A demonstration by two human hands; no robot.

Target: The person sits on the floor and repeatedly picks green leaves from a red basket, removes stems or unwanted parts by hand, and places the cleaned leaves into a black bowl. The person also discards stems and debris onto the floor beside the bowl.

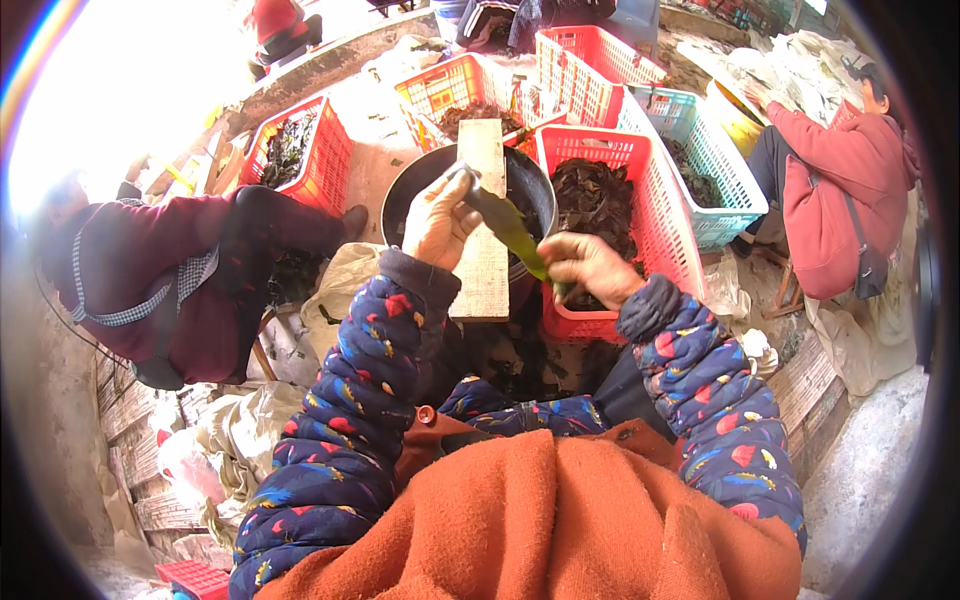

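Observation:
A dark green strip of leafy material, which looks like seaweed, stretches between my two hands. My left hand pinches its upper end above a wooden board. My right hand holds the lower end at the near edge of a red plastic crate with brown, wet-looking leafy pieces in it. The board lies across the rim of a round dark tub; the tub's inside is mostly hidden by the board and my left hand.
Red crates, an orange-red crate and a pale blue crate surround the tub. One person sits at left, another at right by a yellow container. Cloth sacks lie on the left; more people are behind.

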